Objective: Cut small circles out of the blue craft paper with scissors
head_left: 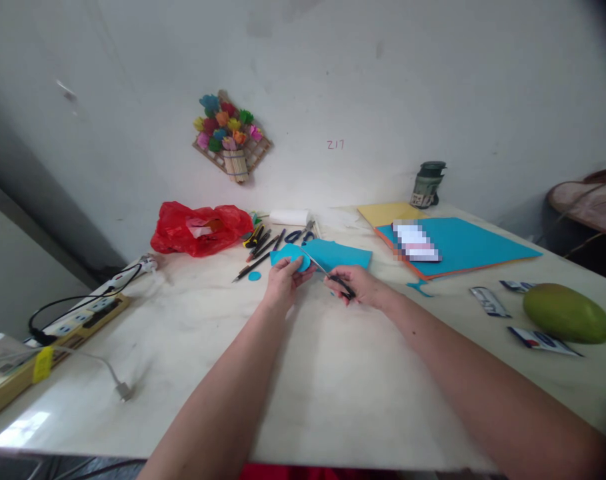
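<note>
My left hand (287, 279) pinches a small piece of blue paper (291, 253) between thumb and fingers, over the middle of the table. From the right, my right hand (355, 285) grips a pair of scissors (341, 285) by the dark handles. The blades point up and left and reach the edge of the held paper; whether they are apart I cannot make out. Just behind lies a larger cut sheet of blue paper (347, 255). A small blue paper disc (254, 276) rests on the table left of my left hand.
Behind are pens (255, 265), a second pair of scissors (293, 236) and a red plastic bag (197, 230). Rightward lie coloured sheets (475, 243) with a phone (417, 241), a blue scrap (420, 288), sachets (490, 302), a green fruit (567, 313) and a bottle (427, 185). A power strip (83, 320) lines the left.
</note>
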